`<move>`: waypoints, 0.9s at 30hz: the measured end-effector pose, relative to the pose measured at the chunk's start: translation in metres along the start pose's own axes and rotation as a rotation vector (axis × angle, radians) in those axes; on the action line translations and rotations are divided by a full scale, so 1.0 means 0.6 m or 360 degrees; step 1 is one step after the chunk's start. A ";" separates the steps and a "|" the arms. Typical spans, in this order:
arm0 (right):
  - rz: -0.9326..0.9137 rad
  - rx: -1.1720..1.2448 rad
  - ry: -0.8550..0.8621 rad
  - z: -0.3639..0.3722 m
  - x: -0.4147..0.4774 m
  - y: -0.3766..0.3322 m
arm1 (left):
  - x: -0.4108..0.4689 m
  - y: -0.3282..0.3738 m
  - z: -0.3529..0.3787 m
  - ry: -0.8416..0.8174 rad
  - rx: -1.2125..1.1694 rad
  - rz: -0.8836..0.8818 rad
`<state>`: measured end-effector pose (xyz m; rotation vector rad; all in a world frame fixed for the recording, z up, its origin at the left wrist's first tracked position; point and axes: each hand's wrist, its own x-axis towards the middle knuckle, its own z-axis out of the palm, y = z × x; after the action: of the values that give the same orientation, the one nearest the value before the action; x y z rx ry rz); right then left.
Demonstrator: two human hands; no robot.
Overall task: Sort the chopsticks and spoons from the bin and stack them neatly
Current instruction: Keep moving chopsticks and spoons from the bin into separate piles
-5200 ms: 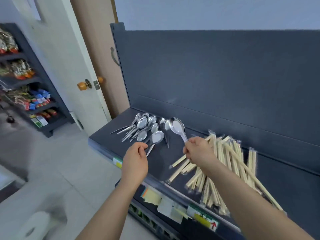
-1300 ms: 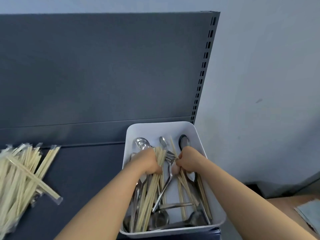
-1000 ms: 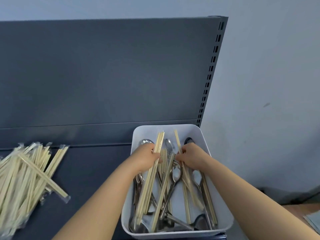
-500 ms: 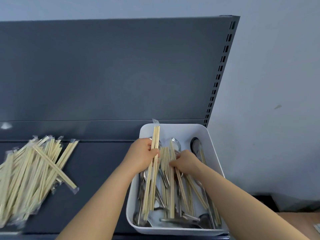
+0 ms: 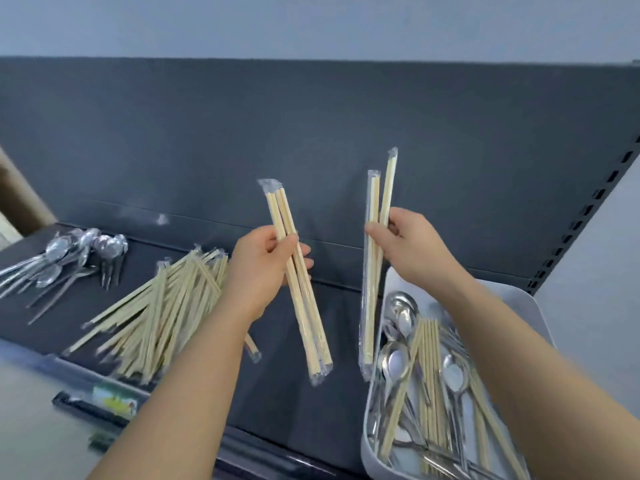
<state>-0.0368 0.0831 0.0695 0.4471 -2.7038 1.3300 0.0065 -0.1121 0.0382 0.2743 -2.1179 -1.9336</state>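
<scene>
Above the dark shelf (image 5: 277, 393), the left hand (image 5: 266, 268) grips a few wrapped chopsticks (image 5: 306, 323) near their upper part, their lower ends slanting to the right. The right hand (image 5: 412, 247) pinches a second wrapped set (image 5: 370, 306), nearly upright, just left of the white bin (image 5: 512, 304). Loose chopsticks (image 5: 429, 358) and bin spoons (image 5: 453, 375) lie mixed in that bin at the shelf's right end. A chopstick pile (image 5: 166, 306) lies left of the left hand, and a spoon group (image 5: 69, 251) sits at far left.
</scene>
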 end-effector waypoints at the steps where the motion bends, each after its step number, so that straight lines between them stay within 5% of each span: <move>1: -0.0009 0.0012 -0.0055 0.024 0.009 -0.017 | 0.009 -0.006 -0.030 0.0051 0.0020 -0.0010; 12: 0.0276 -0.0145 -0.0463 0.372 0.074 -0.120 | 0.136 -0.149 -0.345 0.0258 0.0714 -0.0167; 19: 0.0734 -0.0206 -0.0315 0.497 0.095 -0.104 | 0.187 -0.222 -0.382 0.0093 0.0811 -0.0303; 27: 0.0783 -0.0351 -0.0253 0.521 0.092 -0.096 | 0.207 -0.266 -0.388 -0.0095 0.1177 -0.0188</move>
<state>-0.0587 -0.2082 -0.0674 -0.1539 -3.1835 1.0937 -0.0436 -0.3861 -0.0940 0.4861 -2.8315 -1.1311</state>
